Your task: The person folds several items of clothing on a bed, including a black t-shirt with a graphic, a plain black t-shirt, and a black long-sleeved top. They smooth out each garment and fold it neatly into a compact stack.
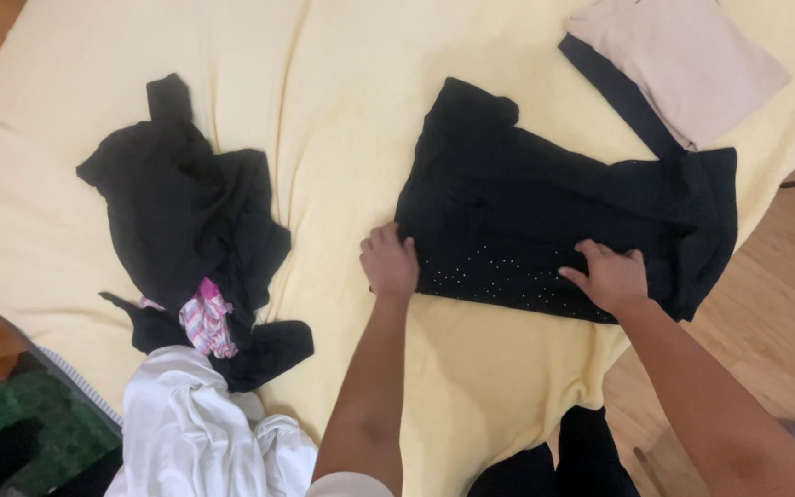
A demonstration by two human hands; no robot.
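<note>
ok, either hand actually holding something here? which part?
The left hand closes on the near-left edge of the black studded garment. The right hand lies flat on its near edge, fingers spread, pressing rather than gripping. Nothing is lifted off the yellow sheet.

A wide strip of bare yellow sheet (333,120) runs between the crumpled black pile (186,221) and the flat black garment (563,212), open from the near edge to the far side. The pile (with a striped pink piece (206,317) tucked in it) and the white cloth (195,423) block the near left. A beige folded cloth (683,60) fills the far right corner.
</note>
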